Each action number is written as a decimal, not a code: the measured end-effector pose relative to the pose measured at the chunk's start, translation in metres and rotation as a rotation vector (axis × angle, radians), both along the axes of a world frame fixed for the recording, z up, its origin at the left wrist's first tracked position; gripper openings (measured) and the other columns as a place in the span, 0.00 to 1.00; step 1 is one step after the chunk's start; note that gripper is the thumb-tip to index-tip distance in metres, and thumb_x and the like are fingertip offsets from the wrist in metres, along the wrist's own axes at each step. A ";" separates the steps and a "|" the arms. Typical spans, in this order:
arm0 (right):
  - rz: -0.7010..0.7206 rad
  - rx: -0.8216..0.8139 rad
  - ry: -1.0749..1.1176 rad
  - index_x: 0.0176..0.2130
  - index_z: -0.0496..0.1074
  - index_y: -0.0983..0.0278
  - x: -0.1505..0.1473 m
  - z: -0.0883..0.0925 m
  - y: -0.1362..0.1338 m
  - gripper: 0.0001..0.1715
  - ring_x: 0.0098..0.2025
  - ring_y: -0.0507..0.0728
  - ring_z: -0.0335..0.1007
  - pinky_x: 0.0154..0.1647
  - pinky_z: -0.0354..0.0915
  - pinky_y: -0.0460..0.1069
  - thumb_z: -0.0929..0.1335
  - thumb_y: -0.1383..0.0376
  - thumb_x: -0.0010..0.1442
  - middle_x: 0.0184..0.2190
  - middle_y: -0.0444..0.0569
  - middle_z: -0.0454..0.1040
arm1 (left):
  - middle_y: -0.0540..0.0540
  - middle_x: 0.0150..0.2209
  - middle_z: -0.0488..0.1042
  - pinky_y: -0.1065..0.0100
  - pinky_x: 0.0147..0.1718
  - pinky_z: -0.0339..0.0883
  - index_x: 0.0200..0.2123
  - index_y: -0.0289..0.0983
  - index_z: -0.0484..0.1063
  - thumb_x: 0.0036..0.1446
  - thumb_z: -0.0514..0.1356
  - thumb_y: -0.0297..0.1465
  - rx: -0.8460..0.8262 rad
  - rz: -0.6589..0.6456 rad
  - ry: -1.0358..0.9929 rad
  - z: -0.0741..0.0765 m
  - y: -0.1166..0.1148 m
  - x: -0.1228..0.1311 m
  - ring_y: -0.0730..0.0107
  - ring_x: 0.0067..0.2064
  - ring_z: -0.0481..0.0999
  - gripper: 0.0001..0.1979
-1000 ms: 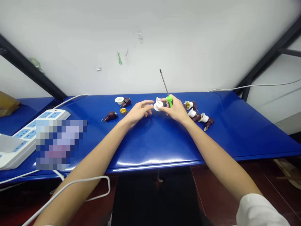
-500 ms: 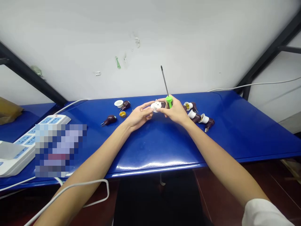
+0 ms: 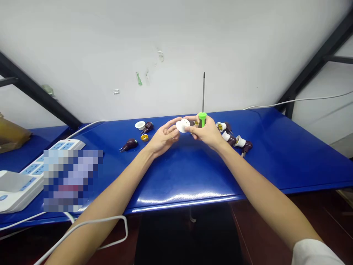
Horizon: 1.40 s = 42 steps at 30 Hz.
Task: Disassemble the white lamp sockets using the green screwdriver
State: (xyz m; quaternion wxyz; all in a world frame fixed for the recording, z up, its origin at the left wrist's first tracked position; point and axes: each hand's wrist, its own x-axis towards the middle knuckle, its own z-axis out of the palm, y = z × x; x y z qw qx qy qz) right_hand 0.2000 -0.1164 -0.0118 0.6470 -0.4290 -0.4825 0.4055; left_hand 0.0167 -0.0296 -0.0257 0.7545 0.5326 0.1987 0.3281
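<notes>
A white round lamp-holder part (image 3: pixel 182 126) with small holes in its face is held up between both hands, over the back of the table. My left hand (image 3: pixel 164 138) has its thumb and fingers curled at the part's left edge. The thumb of my right hand (image 3: pixel 206 130) presses on the part's right side. That same hand grips a screwdriver (image 3: pixel 202 116) by its green and black handle, the shaft pointing up. Close behind the right fingers, a brass-coloured threaded piece (image 3: pixel 196 124) shows partly; the fingers hide how it is held.
Left of my hands lie a white ring (image 3: pixel 140 125), a brass cup (image 3: pixel 145 137) and dark plug bodies (image 3: pixel 129 144). Several white-and-dark lamp holders (image 3: pixel 240 141) lie at right. A white power strip (image 3: pixel 35 173) and cable (image 3: pixel 110 219) occupy the left. The wall (image 3: pixel 176 55) rises behind.
The screwdriver has swung from leaning left to nearly upright. The white part has turned slightly in my fingers, and the brass piece behind my right fingers has come into view.
</notes>
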 end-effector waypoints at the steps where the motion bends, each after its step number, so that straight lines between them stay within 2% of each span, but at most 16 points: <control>1: 0.005 0.000 0.016 0.31 0.56 0.58 -0.001 0.001 0.000 0.37 0.18 0.46 0.65 0.17 0.55 0.47 0.84 0.57 0.44 0.48 0.50 0.84 | 0.46 0.45 0.82 0.73 0.32 0.64 0.54 0.44 0.84 0.45 0.83 0.34 0.008 0.003 -0.002 -0.001 0.000 0.000 0.81 0.31 0.66 0.31; 7: 0.025 -0.026 0.023 0.32 0.54 0.58 -0.005 0.000 -0.001 0.41 0.18 0.45 0.64 0.15 0.54 0.45 0.85 0.51 0.43 0.50 0.51 0.84 | 0.46 0.40 0.81 0.71 0.31 0.61 0.53 0.41 0.83 0.40 0.84 0.38 0.059 0.063 0.019 -0.005 0.002 0.002 0.79 0.30 0.64 0.35; 12: 0.074 -0.014 0.064 0.32 0.55 0.58 -0.004 -0.003 0.000 0.43 0.18 0.44 0.65 0.15 0.52 0.44 0.86 0.49 0.43 0.49 0.50 0.84 | 0.49 0.32 0.77 0.71 0.31 0.59 0.55 0.39 0.82 0.39 0.84 0.42 0.089 0.102 0.053 0.000 0.000 0.002 0.79 0.29 0.63 0.38; 16: 0.080 -0.039 0.105 0.32 0.54 0.58 0.001 -0.003 0.001 0.46 0.18 0.44 0.64 0.14 0.52 0.43 0.86 0.43 0.40 0.37 0.43 0.81 | 0.53 0.28 0.72 0.71 0.30 0.59 0.56 0.37 0.81 0.42 0.82 0.43 0.171 0.162 0.108 0.004 0.000 0.002 0.78 0.29 0.64 0.38; 19: 0.096 -0.088 0.112 0.32 0.55 0.58 0.003 -0.003 0.001 0.47 0.18 0.46 0.63 0.15 0.50 0.42 0.85 0.39 0.40 0.24 0.35 0.69 | 0.51 0.32 0.75 0.70 0.33 0.62 0.53 0.38 0.82 0.45 0.80 0.42 0.338 0.211 0.172 0.004 0.000 0.002 0.76 0.32 0.68 0.32; 22: 0.127 -0.154 0.109 0.32 0.56 0.58 0.003 -0.005 0.001 0.47 0.18 0.46 0.62 0.15 0.48 0.42 0.85 0.37 0.39 0.21 0.32 0.61 | 0.47 0.38 0.78 0.66 0.40 0.67 0.50 0.37 0.81 0.49 0.78 0.42 0.496 0.213 0.227 0.003 -0.001 0.003 0.71 0.37 0.73 0.27; 26: 0.129 -0.208 0.110 0.31 0.56 0.58 0.004 -0.006 0.001 0.47 0.19 0.46 0.61 0.16 0.49 0.42 0.85 0.38 0.38 0.22 0.34 0.62 | 0.48 0.37 0.77 0.67 0.39 0.65 0.42 0.38 0.76 0.53 0.74 0.43 0.628 0.282 0.300 0.003 -0.003 0.003 0.71 0.35 0.71 0.20; 29: 0.134 -0.220 0.110 0.30 0.55 0.59 0.005 -0.007 0.000 0.48 0.19 0.45 0.61 0.16 0.50 0.42 0.85 0.38 0.38 0.23 0.35 0.61 | 0.52 0.28 0.70 0.68 0.33 0.59 0.32 0.38 0.71 0.57 0.70 0.43 0.760 0.338 0.431 0.005 -0.007 0.003 0.73 0.30 0.64 0.16; 32: 0.146 -0.233 0.105 0.29 0.56 0.59 0.005 -0.008 0.000 0.48 0.20 0.45 0.61 0.15 0.50 0.41 0.86 0.38 0.37 0.23 0.35 0.62 | 0.53 0.23 0.61 0.67 0.31 0.52 0.23 0.37 0.67 0.61 0.64 0.42 0.850 0.302 0.576 0.005 -0.012 0.005 0.74 0.28 0.58 0.19; 34: 0.144 -0.260 0.086 0.30 0.59 0.59 0.005 -0.009 0.001 0.45 0.20 0.46 0.61 0.15 0.51 0.41 0.86 0.39 0.40 0.23 0.36 0.62 | 0.53 0.22 0.61 0.66 0.31 0.50 0.22 0.37 0.67 0.63 0.60 0.42 0.831 0.263 0.630 0.005 -0.015 0.007 0.74 0.27 0.57 0.20; 36: 0.105 -0.305 0.047 0.32 0.65 0.61 0.006 -0.008 0.002 0.37 0.22 0.48 0.64 0.15 0.52 0.41 0.84 0.42 0.48 0.24 0.38 0.65 | 0.52 0.20 0.61 0.66 0.30 0.49 0.20 0.37 0.67 0.64 0.58 0.41 0.767 0.264 0.665 0.005 -0.016 0.009 0.75 0.26 0.57 0.22; 39: -0.059 -0.364 -0.013 0.36 0.70 0.63 0.014 -0.006 0.002 0.23 0.24 0.49 0.66 0.16 0.57 0.42 0.79 0.51 0.63 0.28 0.44 0.71 | 0.52 0.18 0.58 0.66 0.28 0.48 0.17 0.37 0.64 0.63 0.58 0.37 0.640 0.379 0.693 0.005 -0.010 0.009 0.75 0.24 0.56 0.22; 42: -0.144 -0.380 -0.113 0.36 0.72 0.62 0.026 0.001 -0.002 0.15 0.25 0.50 0.66 0.18 0.61 0.44 0.77 0.58 0.66 0.27 0.44 0.71 | 0.53 0.17 0.56 0.66 0.27 0.48 0.17 0.37 0.65 0.62 0.59 0.35 0.503 0.510 0.692 0.004 0.002 0.004 0.75 0.22 0.54 0.21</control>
